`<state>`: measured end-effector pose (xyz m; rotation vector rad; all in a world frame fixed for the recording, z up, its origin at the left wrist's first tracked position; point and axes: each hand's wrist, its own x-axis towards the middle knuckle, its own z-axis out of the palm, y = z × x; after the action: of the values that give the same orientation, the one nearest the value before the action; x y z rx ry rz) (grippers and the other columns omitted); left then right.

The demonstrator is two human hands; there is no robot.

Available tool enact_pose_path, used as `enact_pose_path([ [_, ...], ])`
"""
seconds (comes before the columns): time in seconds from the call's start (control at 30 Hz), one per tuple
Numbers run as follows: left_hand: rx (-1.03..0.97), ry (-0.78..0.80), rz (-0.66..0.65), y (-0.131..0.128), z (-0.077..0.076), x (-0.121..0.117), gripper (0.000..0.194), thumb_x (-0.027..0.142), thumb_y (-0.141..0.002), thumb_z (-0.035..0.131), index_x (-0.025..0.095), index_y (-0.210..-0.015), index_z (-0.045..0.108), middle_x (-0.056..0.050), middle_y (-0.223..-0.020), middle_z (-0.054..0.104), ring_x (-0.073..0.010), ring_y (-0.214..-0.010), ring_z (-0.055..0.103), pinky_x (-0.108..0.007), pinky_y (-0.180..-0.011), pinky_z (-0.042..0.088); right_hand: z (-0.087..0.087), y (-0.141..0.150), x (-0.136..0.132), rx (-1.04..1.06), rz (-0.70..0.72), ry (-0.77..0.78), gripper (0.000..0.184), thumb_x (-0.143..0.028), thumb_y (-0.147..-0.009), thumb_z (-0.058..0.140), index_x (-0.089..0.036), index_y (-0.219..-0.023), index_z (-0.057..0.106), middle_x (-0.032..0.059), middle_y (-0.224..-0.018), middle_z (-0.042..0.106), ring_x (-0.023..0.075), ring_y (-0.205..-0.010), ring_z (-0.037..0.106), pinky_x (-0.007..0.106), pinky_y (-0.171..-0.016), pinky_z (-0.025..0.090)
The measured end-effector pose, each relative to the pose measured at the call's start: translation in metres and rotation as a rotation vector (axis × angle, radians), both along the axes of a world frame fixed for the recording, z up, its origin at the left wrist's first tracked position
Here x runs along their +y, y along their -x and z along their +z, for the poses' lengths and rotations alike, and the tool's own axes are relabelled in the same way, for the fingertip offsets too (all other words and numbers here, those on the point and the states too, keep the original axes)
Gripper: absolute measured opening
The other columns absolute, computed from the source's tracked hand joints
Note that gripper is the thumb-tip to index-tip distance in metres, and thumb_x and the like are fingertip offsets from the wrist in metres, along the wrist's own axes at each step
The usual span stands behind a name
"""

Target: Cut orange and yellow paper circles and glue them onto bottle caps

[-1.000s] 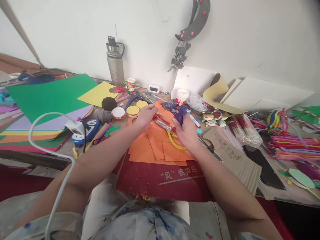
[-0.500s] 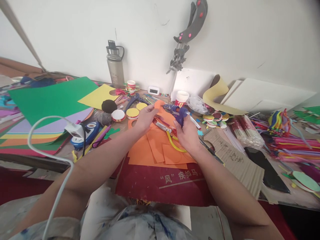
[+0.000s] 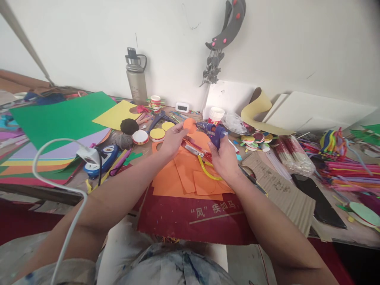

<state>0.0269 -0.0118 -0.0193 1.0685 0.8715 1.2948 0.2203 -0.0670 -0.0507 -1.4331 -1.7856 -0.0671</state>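
My left hand (image 3: 172, 139) pinches a small orange paper circle (image 3: 189, 125) and holds it up above the table. My right hand (image 3: 223, 159) is wrapped round the grip of a purple hot glue gun (image 3: 213, 131), whose nozzle points left and touches the circle. Below both hands lie several cut orange paper sheets (image 3: 187, 174) and yellow-handled scissors (image 3: 204, 166) on a dark red mat (image 3: 192, 215).
A white cable (image 3: 56, 186) with a plug runs over my left arm. Green (image 3: 59, 116) and yellow card, a grey bottle (image 3: 135, 81), round paper discs (image 3: 148, 135), a paper cup (image 3: 215, 114), brown corrugated card (image 3: 282, 186), a black phone (image 3: 319, 200) and coloured sticks (image 3: 347, 170) crowd the table.
My left hand has raised the orange circle a little towards the glue gun's nozzle. My right hand has tilted the gun slightly to the right. The camera shifted a little.
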Motion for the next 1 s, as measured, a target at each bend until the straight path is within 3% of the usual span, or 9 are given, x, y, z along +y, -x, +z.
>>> enact_pose_path([
  [0.3,0.000,0.020,-0.091,0.000,-0.007,0.001,0.043,0.018,-0.069,0.076,0.021,-0.108,0.059,0.006,-0.075,0.072,-0.0115,-0.052,0.071,-0.017,-0.043,0.030,0.006,0.010,-0.007,0.071,-0.017,0.048,0.037,-0.036,-0.103,0.051,-0.018,-0.134,0.060,0.0242,-0.121,0.078,0.0429,-0.108,0.076,0.064,-0.101,0.060],
  [0.43,0.008,0.011,-0.129,0.001,-0.006,0.000,0.045,0.017,-0.071,0.077,0.019,-0.114,0.065,0.007,-0.071,0.070,-0.0111,-0.053,0.071,-0.018,-0.043,0.031,0.006,0.014,-0.009,0.037,-0.036,0.093,0.040,-0.040,-0.103,0.050,-0.015,-0.133,0.060,0.0264,-0.119,0.077,0.0457,-0.110,0.075,0.067,-0.102,0.059],
  [0.53,0.022,0.019,-0.150,0.000,-0.004,-0.001,0.041,0.016,-0.071,0.078,0.017,-0.111,0.069,0.007,-0.071,0.069,-0.0097,-0.052,0.070,-0.018,-0.044,0.030,0.005,0.015,-0.009,0.038,-0.049,0.078,0.039,-0.040,-0.103,0.051,-0.016,-0.131,0.061,0.0248,-0.116,0.078,0.0448,-0.110,0.075,0.065,-0.103,0.059],
  [0.8,-0.004,-0.017,-0.057,0.003,-0.004,0.004,0.027,0.018,-0.073,0.075,0.017,-0.100,0.073,0.005,-0.079,0.069,-0.0077,-0.053,0.069,-0.019,-0.045,0.027,0.005,0.015,-0.010,0.057,-0.033,0.039,0.038,-0.035,-0.102,0.050,-0.017,-0.133,0.062,0.0235,-0.114,0.078,0.0427,-0.106,0.075,0.065,-0.101,0.059],
  [1.0,0.007,0.021,-0.123,0.000,-0.003,-0.001,0.024,0.019,-0.072,0.078,0.016,-0.095,0.071,0.003,-0.079,0.070,-0.0087,-0.054,0.070,-0.020,-0.045,0.025,0.005,0.012,-0.009,0.039,-0.051,0.054,0.037,-0.040,-0.103,0.051,-0.017,-0.130,0.061,0.0232,-0.112,0.078,0.0425,-0.100,0.075,0.063,-0.095,0.061],
])
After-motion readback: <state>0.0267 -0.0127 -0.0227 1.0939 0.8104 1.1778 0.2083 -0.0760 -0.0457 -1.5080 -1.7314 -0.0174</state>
